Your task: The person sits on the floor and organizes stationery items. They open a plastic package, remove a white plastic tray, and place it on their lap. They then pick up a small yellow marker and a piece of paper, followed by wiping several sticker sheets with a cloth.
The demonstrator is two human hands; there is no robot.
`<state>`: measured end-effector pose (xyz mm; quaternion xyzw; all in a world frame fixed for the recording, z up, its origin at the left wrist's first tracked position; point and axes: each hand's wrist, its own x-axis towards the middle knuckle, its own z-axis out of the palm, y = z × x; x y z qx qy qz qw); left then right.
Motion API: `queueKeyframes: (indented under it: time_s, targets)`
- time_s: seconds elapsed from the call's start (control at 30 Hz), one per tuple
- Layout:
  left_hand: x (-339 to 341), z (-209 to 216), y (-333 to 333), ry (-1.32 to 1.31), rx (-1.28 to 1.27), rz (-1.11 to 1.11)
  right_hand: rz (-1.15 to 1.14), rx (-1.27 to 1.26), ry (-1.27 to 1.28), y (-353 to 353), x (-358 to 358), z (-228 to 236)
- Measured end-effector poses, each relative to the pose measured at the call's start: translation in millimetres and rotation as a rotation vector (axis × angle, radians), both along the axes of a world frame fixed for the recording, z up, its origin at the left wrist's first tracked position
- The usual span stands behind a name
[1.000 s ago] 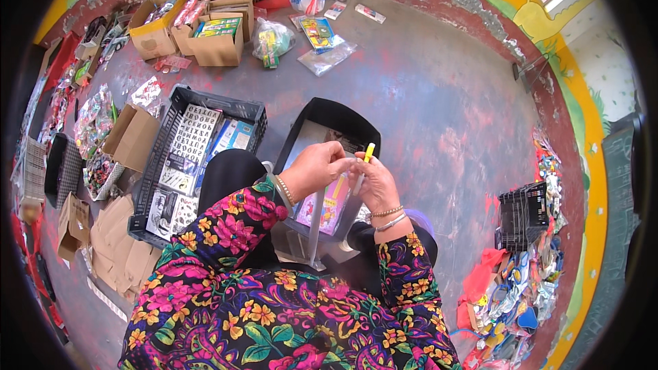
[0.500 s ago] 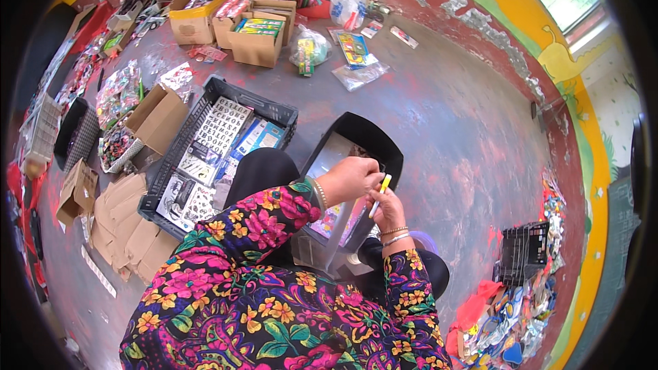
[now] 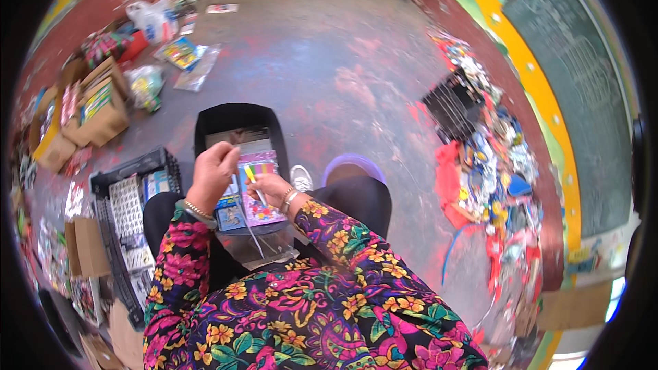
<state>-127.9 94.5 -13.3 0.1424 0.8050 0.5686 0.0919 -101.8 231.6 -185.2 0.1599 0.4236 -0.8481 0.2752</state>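
Observation:
My left hand (image 3: 214, 175) is closed in a pinch over the left side of a black bin (image 3: 205, 123). From its fingers a thin, pale, see-through plastic strip (image 3: 248, 226) hangs down toward my lap. Close by on the right, my right hand (image 3: 273, 190) grips a slim yellow-and-white pen-like tool (image 3: 251, 175), tilted with its yellow end up; its exact kind is unclear. Beneath both hands, flat packs with pink and blue printing (image 3: 260, 214) lie inside the bin, between my knees.
A dark crate (image 3: 169, 164) of printed sheets stands left of my leg, with cardboard boxes (image 3: 103, 120) beyond. A purple tub (image 3: 353, 163) is by my right knee. Farther right lie a black crate (image 3: 452, 104) and a heap of mixed scraps (image 3: 480, 171).
My view has swung to the right, so the bin and crate appear farther left. My hands have moved slightly apart, and the right still holds the yellow-and-white tool.

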Motion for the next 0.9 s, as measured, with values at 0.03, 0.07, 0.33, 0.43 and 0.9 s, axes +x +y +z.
queueKeyframes:
  time_s: [0.03, 0.07, 0.33, 0.43, 0.9]
  targets:
    - [-2, -1, 4, -0.018, 0.046, 0.005, -0.051, -0.002, 0.048, 8, -2, 15]
    - [-4, -1, 8, -0.04, 0.057, -0.011, -0.155, -0.073, 0.078, 23, -2, 25]
    - [-3, -7, 18, -0.026, 0.045, -0.091, -0.651, -0.138, 0.364, 174, 32, 135]
    - [-4, -9, 19, -0.005, 0.015, -0.08, -0.832, -0.112, 0.364, 219, 70, 132]
    - [-1, -15, 13, 0.081, -0.137, -0.009, -0.57, 0.045, -0.445, 208, 316, -136]
